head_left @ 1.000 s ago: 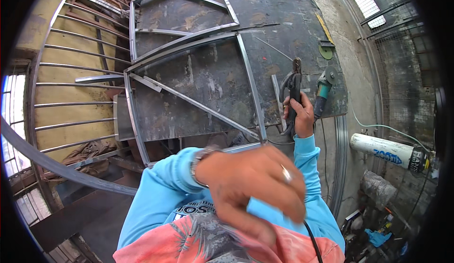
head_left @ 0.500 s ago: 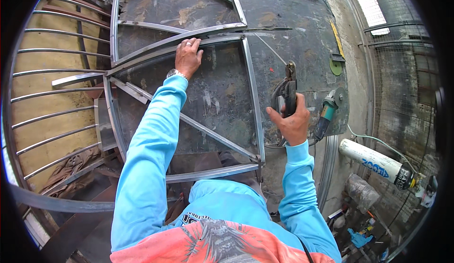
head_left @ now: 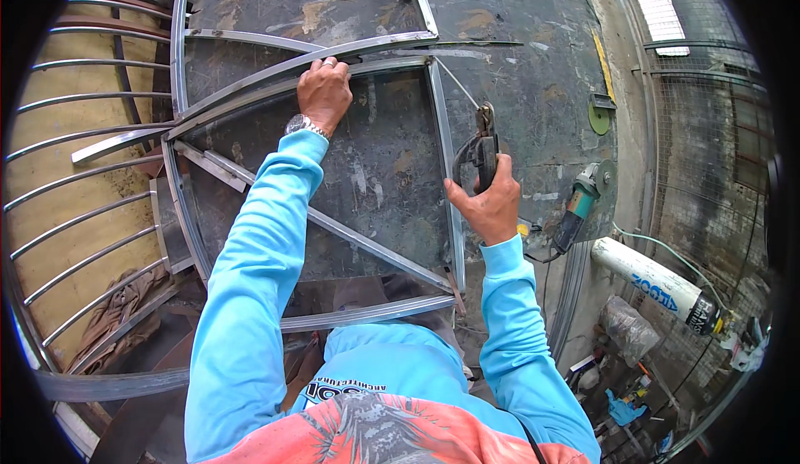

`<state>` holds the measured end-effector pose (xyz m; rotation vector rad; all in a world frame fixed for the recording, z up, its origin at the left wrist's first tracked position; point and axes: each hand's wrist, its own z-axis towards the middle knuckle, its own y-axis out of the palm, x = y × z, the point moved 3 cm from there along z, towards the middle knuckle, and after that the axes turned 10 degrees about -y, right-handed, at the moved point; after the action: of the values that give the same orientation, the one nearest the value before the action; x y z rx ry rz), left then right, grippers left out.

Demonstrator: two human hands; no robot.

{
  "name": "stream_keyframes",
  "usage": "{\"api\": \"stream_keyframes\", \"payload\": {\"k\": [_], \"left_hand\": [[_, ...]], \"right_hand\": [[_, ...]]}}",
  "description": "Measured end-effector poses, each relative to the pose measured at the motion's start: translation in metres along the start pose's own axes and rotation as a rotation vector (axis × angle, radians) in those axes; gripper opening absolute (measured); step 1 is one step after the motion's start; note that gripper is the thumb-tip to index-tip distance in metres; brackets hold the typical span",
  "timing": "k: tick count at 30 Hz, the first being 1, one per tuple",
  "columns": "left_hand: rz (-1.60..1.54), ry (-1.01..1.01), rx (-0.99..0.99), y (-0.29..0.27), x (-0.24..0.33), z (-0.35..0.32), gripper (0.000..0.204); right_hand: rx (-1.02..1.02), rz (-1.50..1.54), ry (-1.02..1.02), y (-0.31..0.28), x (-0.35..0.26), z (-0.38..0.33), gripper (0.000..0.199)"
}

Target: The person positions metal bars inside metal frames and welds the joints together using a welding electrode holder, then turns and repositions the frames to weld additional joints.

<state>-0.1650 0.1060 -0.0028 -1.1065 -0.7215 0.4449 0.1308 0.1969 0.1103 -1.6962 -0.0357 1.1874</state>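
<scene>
Electrode holder clamped in the right hand, above the workbench.
Handle end hidden by the hand; long axis points forward, rod slanting forward-left toward the metal frame. Left hand touches frame; grip cannot be determined. White cylinder bears blue lettering.

1. Your left hand covers a stretch of the metal frame's upper bar; its fingertips are out of sight.
2. Your right hand hides the lower handle of the electrode holder.
3. You cannot tell whether the thin rod's tip touches the frame's corner.
4. The top edge cuts off your worktop.
5. The fisheye's dark rim crops the barred grille on your left.
6. The floor clutter at your lower right is too small to identify.
</scene>
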Motion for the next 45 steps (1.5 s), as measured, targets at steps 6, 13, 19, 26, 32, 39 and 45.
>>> {"api": "stream_keyframes", "payload": {"k": [6,13,19,26,32,39,45], "left_hand": [[0.031,-0.007,-0.048,-0.001,0.001,0.001,0.011],[0.023,-0.009,-0.047,-0.001,0.002,0.002,0.012],[0.004,0.006,-0.008,0.0,0.001,0.0,0.009],[0.009,-0.008,-0.044,-0.001,-0.002,0.0,0.012],[-0.025,0.043,0.03,-0.007,0.003,-0.003,0.007],[0.047,0.028,-0.038,0.002,-0.003,0.004,0.009],[0.065,0.042,0.006,0.009,-0.005,0.005,0.018]], "right_hand": [[-0.01,0.015,0.003,-0.004,-0.002,-0.003,0.059],[-0.046,0.009,0.012,-0.002,-0.004,0.0,0.059],[-0.092,-0.103,0.042,0.003,-0.004,-0.002,0.06],[-0.13,-0.2,0.017,0.005,-0.018,-0.002,0.063],[-0.179,-0.265,0.019,0.007,-0.027,0.0,0.066],[-0.161,-0.185,0.047,0.007,-0.018,0.001,0.068],[-0.166,-0.097,0.026,0.001,-0.014,0.005,0.066]]}}
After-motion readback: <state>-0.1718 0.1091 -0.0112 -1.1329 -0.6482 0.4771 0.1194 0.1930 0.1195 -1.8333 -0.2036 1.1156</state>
